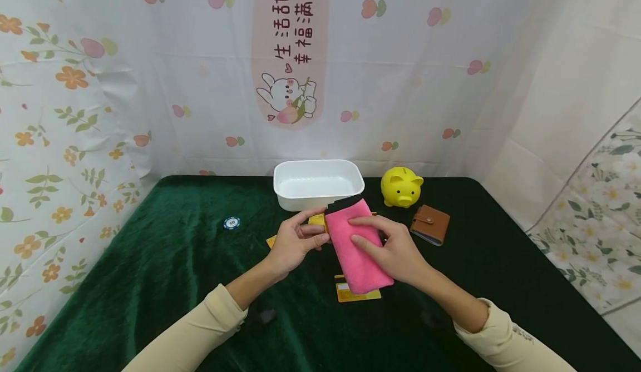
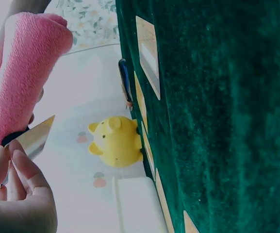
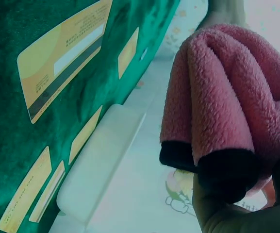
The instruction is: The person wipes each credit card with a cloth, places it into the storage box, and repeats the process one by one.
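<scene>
My left hand [image 1: 292,244] pinches a gold card [image 2: 37,137] between thumb and fingers, beside the black-edged end of a pink cloth [image 1: 356,249]. The folded, fuzzy cloth is held up above the table by my right hand [image 1: 393,248], whose fingers lie across its front. From the right wrist view, the pink cloth [image 3: 222,92] hangs in several folds with black trim. Below it on the table lies another gold card [image 1: 345,292], partly covered by the cloth in the head view. Further gold cards [image 3: 24,194] lie flat near the tub.
A white tub [image 1: 320,201] stands at the back of the green velvet table [image 1: 200,294]. Right of it are a yellow piggy bank [image 1: 402,188] and a brown wallet [image 1: 432,223]. A blue-and-white poker chip [image 1: 232,223] lies on the left. A patterned curtain [image 1: 200,83] hangs behind.
</scene>
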`<state>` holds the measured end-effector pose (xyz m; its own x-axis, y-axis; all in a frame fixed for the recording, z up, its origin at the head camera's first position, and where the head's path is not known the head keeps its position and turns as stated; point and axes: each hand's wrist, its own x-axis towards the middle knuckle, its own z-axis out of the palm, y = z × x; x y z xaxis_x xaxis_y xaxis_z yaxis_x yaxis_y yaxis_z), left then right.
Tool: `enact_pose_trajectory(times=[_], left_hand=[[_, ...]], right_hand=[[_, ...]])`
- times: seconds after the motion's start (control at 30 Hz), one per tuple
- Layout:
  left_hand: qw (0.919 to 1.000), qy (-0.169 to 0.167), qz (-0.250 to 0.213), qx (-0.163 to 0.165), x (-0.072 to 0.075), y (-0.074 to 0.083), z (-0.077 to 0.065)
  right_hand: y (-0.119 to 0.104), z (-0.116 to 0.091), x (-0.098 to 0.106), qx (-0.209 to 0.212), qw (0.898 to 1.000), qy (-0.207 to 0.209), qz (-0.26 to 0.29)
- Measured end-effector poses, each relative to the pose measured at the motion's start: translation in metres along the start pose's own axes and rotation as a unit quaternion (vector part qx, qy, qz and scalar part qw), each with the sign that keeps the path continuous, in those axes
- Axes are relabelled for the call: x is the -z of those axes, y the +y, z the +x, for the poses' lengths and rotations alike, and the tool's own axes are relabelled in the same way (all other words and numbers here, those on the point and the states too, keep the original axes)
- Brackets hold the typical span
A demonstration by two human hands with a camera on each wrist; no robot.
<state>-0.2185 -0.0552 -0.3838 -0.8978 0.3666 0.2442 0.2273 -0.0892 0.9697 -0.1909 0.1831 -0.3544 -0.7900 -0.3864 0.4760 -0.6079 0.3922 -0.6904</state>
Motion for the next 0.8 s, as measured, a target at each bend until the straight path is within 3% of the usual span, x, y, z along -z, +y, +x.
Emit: enact_pose_trajectory(times=[0.17, 0.4, 0.8], left_hand=[[0.9999, 0.010, -0.005, -0.009, -0.002, 0.004, -0.003], [0.9996, 0.021, -0.016, -0.004, -0.005, 0.006, -0.005], [0.9995, 0.029, -0.006, -0.011, -0.004, 0.007, -0.006]], right_hand=[[0.000, 0.001, -0.001, 0.009, 0.999, 0.025, -0.039], [0.002, 0.001, 0.004, -0.016, 0.997, 0.042, -0.062], [0.015, -0.002, 0.016, -0.023, 0.993, 0.067, -0.094]])
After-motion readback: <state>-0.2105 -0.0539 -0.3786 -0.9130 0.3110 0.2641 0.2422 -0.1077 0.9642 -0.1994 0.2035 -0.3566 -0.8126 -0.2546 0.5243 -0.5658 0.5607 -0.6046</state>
